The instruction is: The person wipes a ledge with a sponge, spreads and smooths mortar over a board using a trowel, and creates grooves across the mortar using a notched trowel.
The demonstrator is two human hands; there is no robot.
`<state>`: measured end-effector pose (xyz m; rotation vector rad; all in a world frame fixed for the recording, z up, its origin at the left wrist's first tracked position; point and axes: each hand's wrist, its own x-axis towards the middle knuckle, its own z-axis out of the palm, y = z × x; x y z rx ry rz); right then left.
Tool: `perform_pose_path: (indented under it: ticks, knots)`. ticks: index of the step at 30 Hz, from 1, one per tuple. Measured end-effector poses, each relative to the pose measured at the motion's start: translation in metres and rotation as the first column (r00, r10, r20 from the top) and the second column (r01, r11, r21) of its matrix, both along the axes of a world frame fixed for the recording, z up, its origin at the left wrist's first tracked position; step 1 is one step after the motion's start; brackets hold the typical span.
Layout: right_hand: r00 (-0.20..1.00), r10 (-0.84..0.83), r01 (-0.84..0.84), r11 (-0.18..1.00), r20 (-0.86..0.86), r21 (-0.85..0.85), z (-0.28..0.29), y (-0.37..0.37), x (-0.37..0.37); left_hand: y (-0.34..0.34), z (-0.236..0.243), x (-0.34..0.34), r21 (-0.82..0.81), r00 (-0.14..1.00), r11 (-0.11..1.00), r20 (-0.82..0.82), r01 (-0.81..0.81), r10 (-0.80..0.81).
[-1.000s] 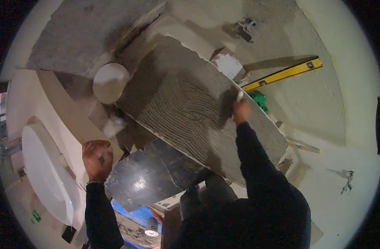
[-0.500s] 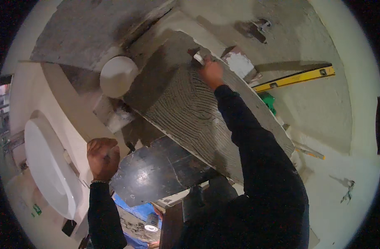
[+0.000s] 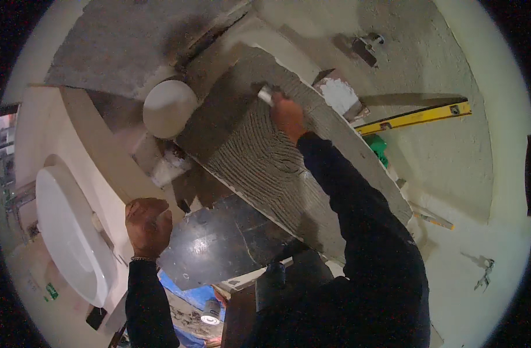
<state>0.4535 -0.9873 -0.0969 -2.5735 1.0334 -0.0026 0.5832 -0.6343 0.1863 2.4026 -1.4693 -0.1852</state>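
My right hand (image 3: 289, 118) is closed around the pale handle of a trowel (image 3: 266, 95), whose blade is mostly hidden against the mortar. It works at the upper part of a long slab surface coated in grey mortar (image 3: 259, 142). Wavy comb ridges cover the middle of this mortar, while its far left end is smoother. My left hand (image 3: 148, 227) is curled into a fist by the end of a beige ledge (image 3: 103, 148); nothing shows in it. Below that fist lies a dark, glossy stone-look slab (image 3: 219, 240).
Left of the mortar stands a round white lid or bucket top (image 3: 170, 109). A yellow spirit level (image 3: 413, 118) leans at the right, near a green bundle (image 3: 377, 148) and a white-smeared block (image 3: 340, 95). The white basin (image 3: 74, 235) is far left. A lit lamp (image 3: 210, 313) sits low.
My right hand and the trowel have moved left and slightly down across the mortar. My left hand stays in a fist, with the whole view shifted slightly.
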Motion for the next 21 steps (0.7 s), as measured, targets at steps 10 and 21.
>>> perform_pose_path:
  ticks: [10,21]
  knots:
    - [0.997,-0.025,0.04,0.976,0.076,-0.215,-0.038,-0.046,0.076,-0.005,0.0,0.002,-0.018,0.999,0.999,-0.027,0.044,-0.044]
    - [0.917,0.326,-0.328,0.944,0.23,-0.032,0.001,-0.015,0.062,0.004,-0.008,0.003,0.039,0.997,0.998,0.061,0.044,-0.046]
